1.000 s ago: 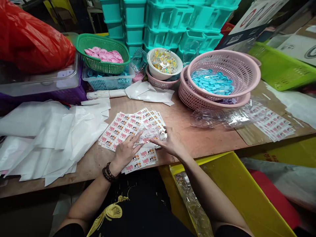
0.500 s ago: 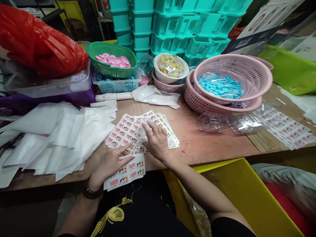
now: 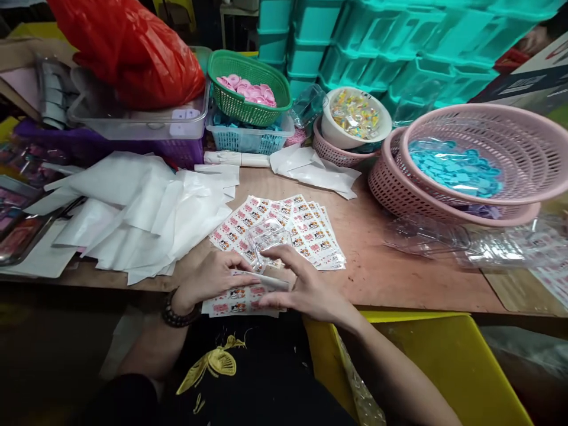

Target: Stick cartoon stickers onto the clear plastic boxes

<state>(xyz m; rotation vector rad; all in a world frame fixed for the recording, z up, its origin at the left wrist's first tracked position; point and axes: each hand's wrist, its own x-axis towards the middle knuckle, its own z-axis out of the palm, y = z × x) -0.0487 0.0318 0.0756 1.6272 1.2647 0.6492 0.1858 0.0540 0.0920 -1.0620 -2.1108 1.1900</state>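
Note:
At the table's front edge lies a small stack of sticker sheets [image 3: 237, 306] with cat and pink prints. My left hand [image 3: 213, 275], a beaded bracelet at its wrist, has its fingers closed on the top sheet's upper left part. The sheet's upper edge is raised and shows white. Over the right end of the stack is my right hand [image 3: 310, 287], its thumb low on the sheet and its index finger stretched out well apart, beside a clear plastic shell [image 3: 270, 234]. That shell rests on a fan of more sticker sheets [image 3: 317, 231].
White backing papers [image 3: 146, 207] are heaped at the left. Behind stand a green basket of pink pieces [image 3: 248, 109], a white bowl of small packets [image 3: 331, 121] and pink baskets [image 3: 488, 213] with blue pieces. Clear shells [image 3: 426, 236] lie at the right. Teal bins [image 3: 310, 53] rise behind.
The view has shifted right-to-left, so things sit differently in frame. My right hand has left the clear shell and come down to the front stack. My left fingers have closed on the top sheet, whose edge is raised.

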